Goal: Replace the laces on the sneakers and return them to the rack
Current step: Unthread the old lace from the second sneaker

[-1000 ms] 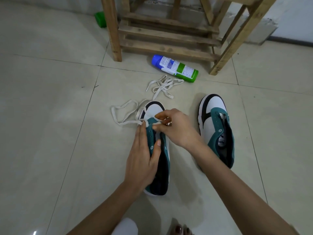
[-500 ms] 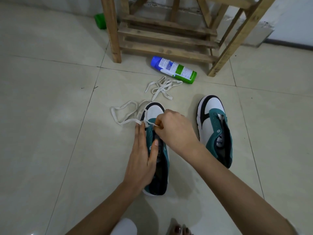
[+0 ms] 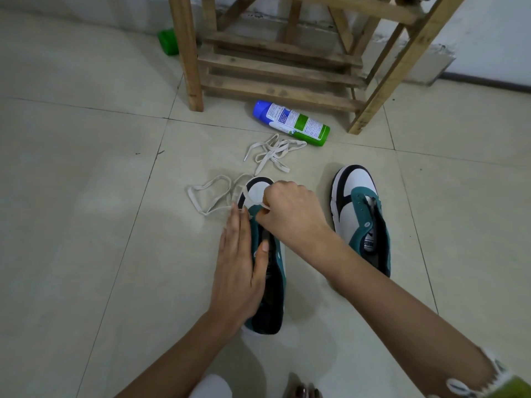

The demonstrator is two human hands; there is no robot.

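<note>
White lace (image 3: 219, 210): right hand (image 3: 290, 214) pinches it between thumb and curled fingers at the front eyelets of the near sneaker (image 3: 273, 305), just behind its white toe cap. The rest of that lace trails in a loop on the floor (image 3: 86, 225) to the left of the toe. Left hand (image 3: 241, 271) lies flat along the shoe's left side with its fingers straight and grips nothing; its thumb rests across the opening. Sneaker 2 (image 3: 359, 214) stands unlaced to the right, apart from both hands, toe away from the person. A 2nd loose lace (image 3: 267, 156) is bunched ahead of the shoes, near a spray can (image 3: 290, 122) lying on its side. Wooden rack (image 3: 275, 70) stands behind the can, with a green object (image 3: 168, 41) beside its left leg.
</note>
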